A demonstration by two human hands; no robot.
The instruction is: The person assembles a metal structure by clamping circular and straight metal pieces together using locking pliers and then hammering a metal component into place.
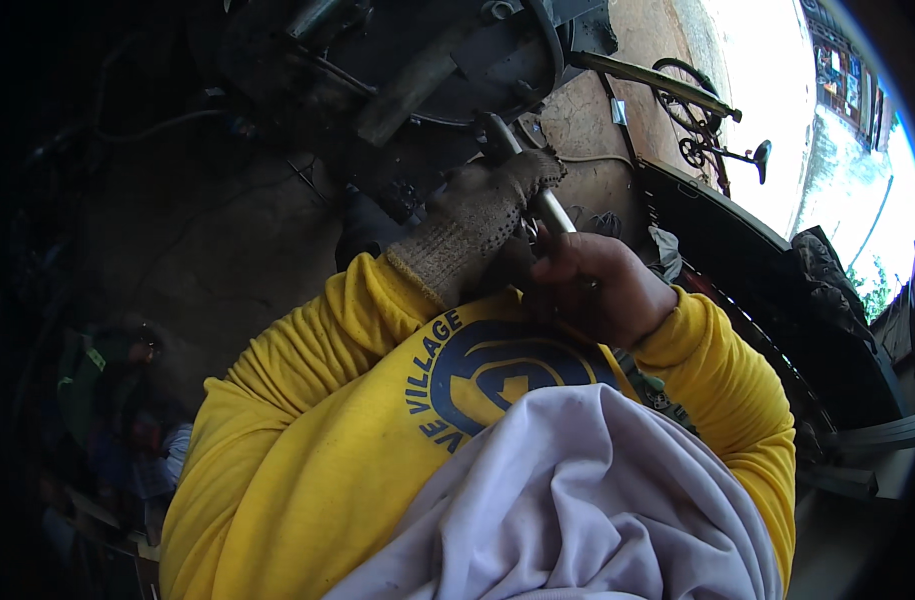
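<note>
My left hand (478, 215), in a grey-brown knitted glove with dark dots, is closed around a bright metal tube (554, 212). The tube slants from the upper left down to the right, and its upper end sticks out past the glove. At its lower end is my right hand (608, 285), bare, with the fingers curled inward close to my chest. Shadow and the hand itself hide what those fingers grip. Just beyond the tube stands a dark round metal piece (518, 60) with a raised rim. A flat bar (410, 95) lies across it.
A long narrow beam (658, 82) juts out to the right, near a bicycle (713, 125) on the sunlit ground. Along the right runs a long dark panel (738, 235) with cloth-like bundles. A pale lavender cloth (568, 490) drapes over my front. Dim clutter fills the lower left.
</note>
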